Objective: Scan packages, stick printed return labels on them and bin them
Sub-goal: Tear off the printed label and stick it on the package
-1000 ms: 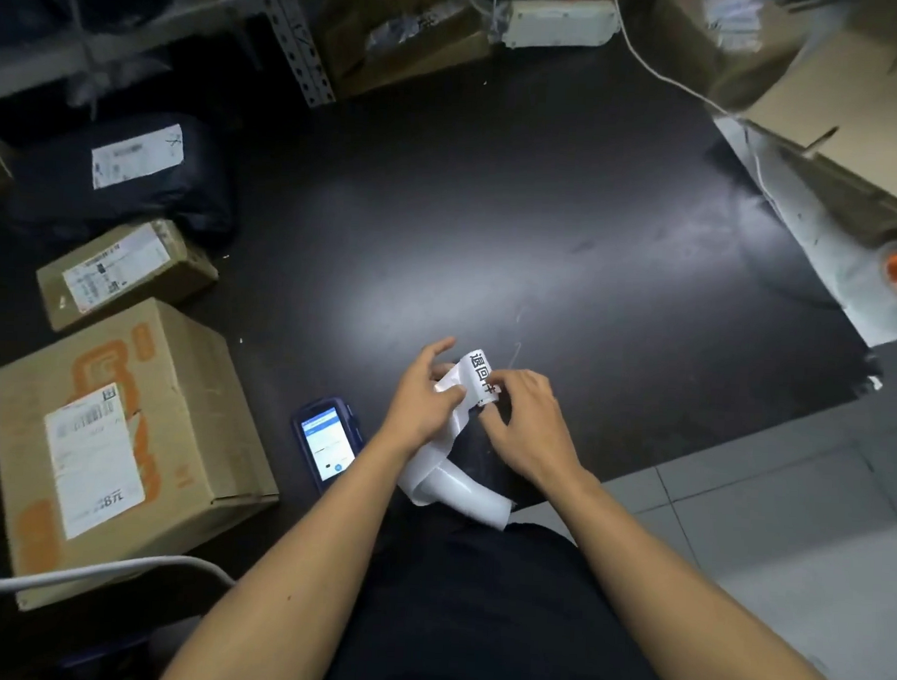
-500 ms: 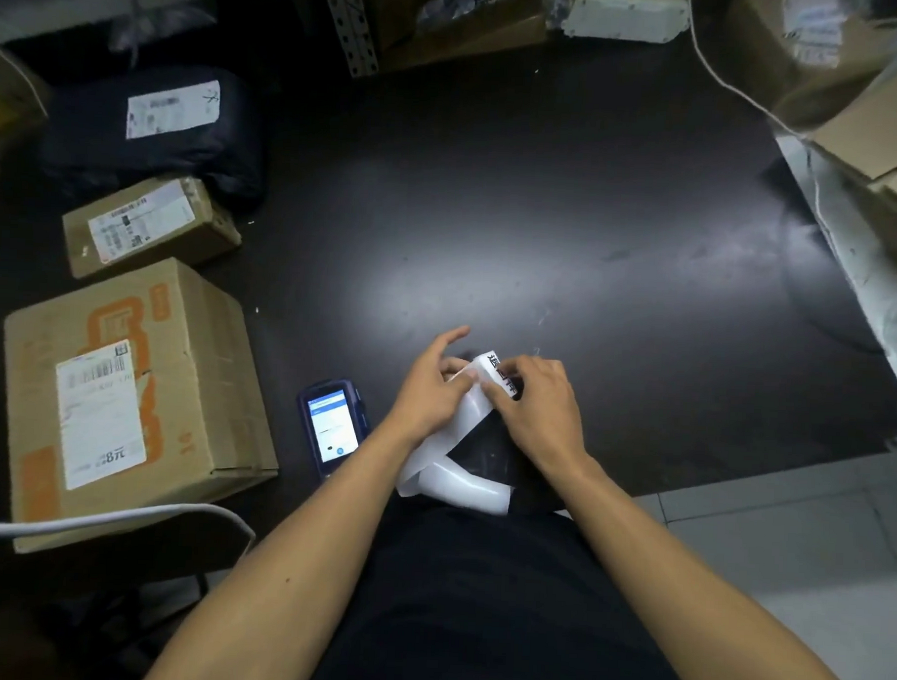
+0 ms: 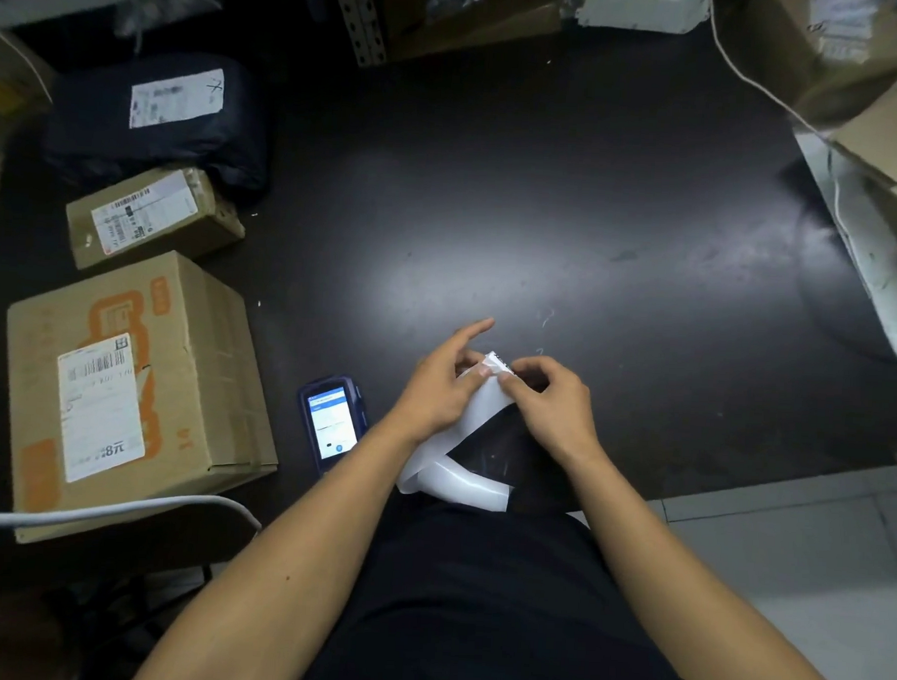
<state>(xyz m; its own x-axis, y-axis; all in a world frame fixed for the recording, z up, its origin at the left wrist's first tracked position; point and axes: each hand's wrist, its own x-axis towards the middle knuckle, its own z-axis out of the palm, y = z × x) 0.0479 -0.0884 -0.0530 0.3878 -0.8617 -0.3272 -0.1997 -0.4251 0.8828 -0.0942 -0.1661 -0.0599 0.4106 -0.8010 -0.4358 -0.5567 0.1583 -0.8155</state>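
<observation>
Over the near edge of the black table point(image 3: 545, 200), my left hand point(image 3: 442, 385) and my right hand point(image 3: 551, 406) both pinch the top end of a white label strip point(image 3: 479, 418). Black print shows at its tip between my fingertips. The strip curls down into a loop toward my lap. A handheld scanner point(image 3: 332, 422) with a lit screen lies just left of my left wrist. Three packages sit at the left: a large cardboard box point(image 3: 136, 388) with an orange logo and a shipping label, a small cardboard box point(image 3: 151, 216), and a black poly mailer point(image 3: 158, 121).
Open cardboard boxes point(image 3: 878, 91) crowd the right edge above a pale surface. A white cable point(image 3: 756, 80) runs along the right. A metal shelf post point(image 3: 365, 22) and more boxes stand at the back. A grey tube point(image 3: 110, 515) crosses the lower left. Tiled floor point(image 3: 795, 586) lies lower right.
My fingers have worked further along the strip's tip, so less of the printed end shows. The view has shifted, moving the packages right and down in the frame.
</observation>
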